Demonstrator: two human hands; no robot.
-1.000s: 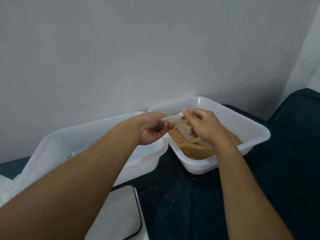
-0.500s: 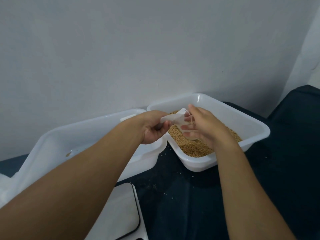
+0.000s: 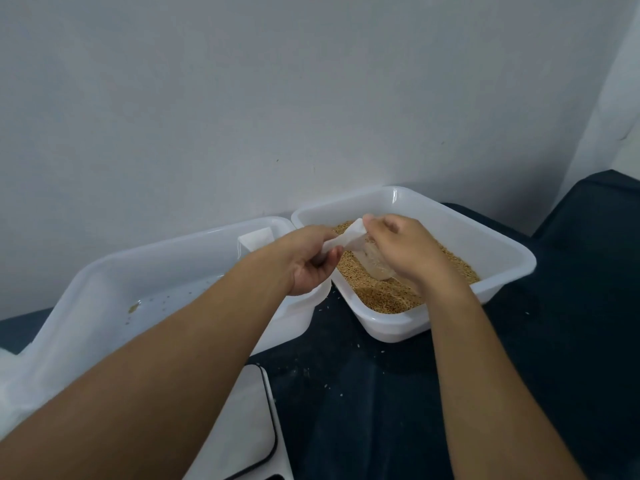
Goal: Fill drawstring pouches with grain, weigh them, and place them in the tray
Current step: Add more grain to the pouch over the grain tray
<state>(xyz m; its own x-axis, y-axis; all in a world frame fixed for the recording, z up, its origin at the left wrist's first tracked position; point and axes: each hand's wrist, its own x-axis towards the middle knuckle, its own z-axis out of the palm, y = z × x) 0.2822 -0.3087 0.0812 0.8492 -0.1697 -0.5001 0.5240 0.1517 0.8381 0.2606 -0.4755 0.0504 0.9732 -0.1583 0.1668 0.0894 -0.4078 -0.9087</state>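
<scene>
Head view: a dark bench (image 3: 398, 410) carries two white tubs side by side against the wall. The left tray (image 3: 104, 271) holds a few stray grains and a white pouch-like piece at its far corner, too faint to identify. The right tub (image 3: 502, 251) holds grain (image 3: 381, 296). A white scale (image 3: 242, 427) is cut off at the bottom edge. Over the grain, the left hand (image 3: 311, 265) pinches one edge of a sheer pouch (image 3: 367, 258) between thumb and curled fingers; the right hand (image 3: 405, 247) grips its other side, fingers curled and covering much of it. Whether the pouch holds any grain is unclear.
</scene>
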